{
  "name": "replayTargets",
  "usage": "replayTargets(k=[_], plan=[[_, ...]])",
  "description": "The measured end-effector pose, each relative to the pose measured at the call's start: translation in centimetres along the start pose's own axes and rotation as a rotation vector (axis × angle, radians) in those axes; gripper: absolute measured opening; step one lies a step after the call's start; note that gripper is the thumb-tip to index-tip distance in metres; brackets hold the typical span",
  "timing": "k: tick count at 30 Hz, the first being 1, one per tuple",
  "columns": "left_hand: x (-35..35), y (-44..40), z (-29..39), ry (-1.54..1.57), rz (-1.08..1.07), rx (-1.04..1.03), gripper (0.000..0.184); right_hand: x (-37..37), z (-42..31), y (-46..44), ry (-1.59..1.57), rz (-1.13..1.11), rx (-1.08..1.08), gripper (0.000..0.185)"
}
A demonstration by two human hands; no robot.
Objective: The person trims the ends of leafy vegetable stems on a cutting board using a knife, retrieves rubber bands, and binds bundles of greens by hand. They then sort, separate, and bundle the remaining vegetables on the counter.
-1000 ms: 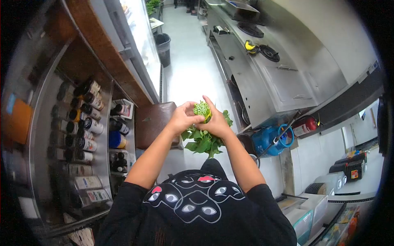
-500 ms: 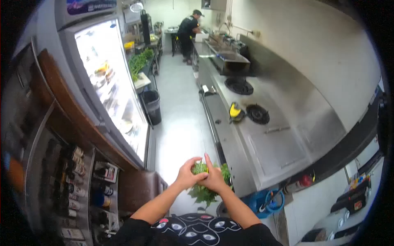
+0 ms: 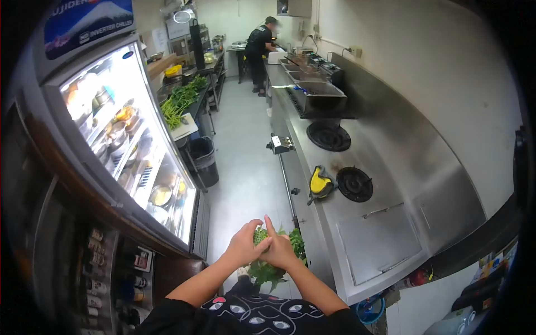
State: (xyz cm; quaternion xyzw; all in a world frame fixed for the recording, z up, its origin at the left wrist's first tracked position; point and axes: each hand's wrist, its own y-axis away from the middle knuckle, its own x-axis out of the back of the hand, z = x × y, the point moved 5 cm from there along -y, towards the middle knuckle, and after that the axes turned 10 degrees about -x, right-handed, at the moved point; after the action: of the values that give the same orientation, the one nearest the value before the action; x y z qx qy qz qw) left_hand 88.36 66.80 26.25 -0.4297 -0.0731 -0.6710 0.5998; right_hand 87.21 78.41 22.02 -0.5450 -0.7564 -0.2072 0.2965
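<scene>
Both of my hands are wrapped round one bunch of leafy greens [image 3: 268,272] in front of my body. My left hand [image 3: 245,244] curls about the cut stem ends, which point away from me. On the other side, my right hand [image 3: 279,248] grips the same bunch, its index finger stretched forward. The leaves hang below and to the right of my hands, over the floor. My palms and some fingertips are hidden from view.
A lit glass-door chiller [image 3: 134,151] stands to my left, and a steel stove counter [image 3: 385,223] runs along my right. More greens [image 3: 184,100] lie on the left worktop above a black bin [image 3: 202,159]. A person [image 3: 258,53] works at the far end.
My view has shifted, so the chiller shows more fully and sharply. My hands, still closed on the greens, appear slightly lower and further left.
</scene>
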Motion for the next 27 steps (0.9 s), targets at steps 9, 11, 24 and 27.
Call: replayTargets(k=[9, 11, 24, 27], plan=[[1.6, -13.5, -12.1, 0.111, 0.004, -0.017, 0.052, 0.5, 0.1, -17.1, 0.041, 0.090, -0.084, 0.107], [2.7, -16.1, -15.3, 0.139, 0.001, 0.041, 0.058, -0.6, 0.4, -21.7, 0.008, 0.071, -0.119, 0.107], [9.6, -30.3, -32.5, 0.262, 0.191, 0.138, 0.066, -1.8, -3.7, -45.5, -0.102, -0.011, 0.020, 0.110], [10.6, -33.2, -35.4, 0.290, 0.152, 0.297, 0.063, -2.7, -3.1, -50.0, -0.140, -0.073, 0.084, 0.110]])
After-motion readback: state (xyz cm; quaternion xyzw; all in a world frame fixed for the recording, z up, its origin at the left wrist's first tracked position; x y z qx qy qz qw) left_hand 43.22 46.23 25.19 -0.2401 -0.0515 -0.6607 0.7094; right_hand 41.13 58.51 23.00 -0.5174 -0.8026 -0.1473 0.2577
